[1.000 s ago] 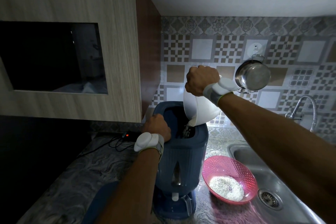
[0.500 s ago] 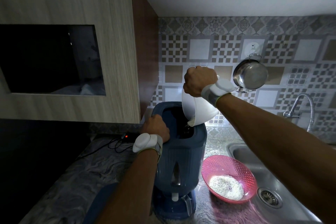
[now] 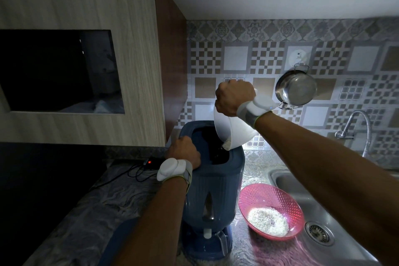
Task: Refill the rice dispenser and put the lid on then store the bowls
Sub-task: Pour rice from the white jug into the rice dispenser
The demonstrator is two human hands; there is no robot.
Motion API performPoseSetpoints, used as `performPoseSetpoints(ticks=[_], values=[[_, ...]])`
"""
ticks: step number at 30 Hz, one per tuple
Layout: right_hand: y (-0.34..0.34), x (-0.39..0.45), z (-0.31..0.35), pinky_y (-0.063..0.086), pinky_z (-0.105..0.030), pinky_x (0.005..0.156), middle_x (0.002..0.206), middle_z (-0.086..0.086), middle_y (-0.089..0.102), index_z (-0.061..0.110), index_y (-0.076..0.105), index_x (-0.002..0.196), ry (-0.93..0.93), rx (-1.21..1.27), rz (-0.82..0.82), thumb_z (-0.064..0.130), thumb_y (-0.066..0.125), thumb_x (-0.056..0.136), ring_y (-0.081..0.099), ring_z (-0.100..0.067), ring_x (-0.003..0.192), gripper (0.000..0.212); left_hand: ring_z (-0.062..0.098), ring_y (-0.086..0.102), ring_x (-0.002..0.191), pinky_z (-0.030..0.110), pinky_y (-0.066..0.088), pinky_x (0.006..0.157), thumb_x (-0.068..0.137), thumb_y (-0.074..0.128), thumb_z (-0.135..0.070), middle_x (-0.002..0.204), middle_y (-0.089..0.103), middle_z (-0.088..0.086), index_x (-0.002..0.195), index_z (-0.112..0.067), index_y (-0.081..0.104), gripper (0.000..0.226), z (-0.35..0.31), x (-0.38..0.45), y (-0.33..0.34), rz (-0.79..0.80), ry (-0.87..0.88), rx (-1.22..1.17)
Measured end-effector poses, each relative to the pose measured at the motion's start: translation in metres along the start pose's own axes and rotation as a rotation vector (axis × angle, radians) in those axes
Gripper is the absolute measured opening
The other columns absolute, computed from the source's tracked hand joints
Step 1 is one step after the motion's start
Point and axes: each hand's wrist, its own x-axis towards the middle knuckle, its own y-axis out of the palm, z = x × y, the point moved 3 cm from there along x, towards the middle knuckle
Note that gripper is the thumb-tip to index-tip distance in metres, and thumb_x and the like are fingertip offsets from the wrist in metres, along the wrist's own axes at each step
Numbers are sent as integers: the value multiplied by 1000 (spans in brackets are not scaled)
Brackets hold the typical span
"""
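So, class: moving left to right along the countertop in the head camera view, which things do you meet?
Black device with a red light → blue rice dispenser → pink bowl of rice → steel sink.

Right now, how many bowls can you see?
2. A white bowl tipped over the rice dispenser in the right hand; a pink bowl of rice beside the sink.

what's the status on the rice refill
Right hand tipping white bowl into dispenser. Left hand steadies rim. Pink bowl still holds rice.
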Motion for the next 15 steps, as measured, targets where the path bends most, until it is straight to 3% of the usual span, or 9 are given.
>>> performPoseSetpoints(ticks=[15], values=[[1, 2, 3, 36, -23, 55, 50, 2, 37, 21, 31, 54, -34, -7, 2, 32, 57, 87, 41, -14, 45, 43, 30, 64, 99, 33, 50, 75, 87, 59, -16, 111, 65, 15, 106, 0, 58, 25, -1, 0, -1, -10, 13, 7]])
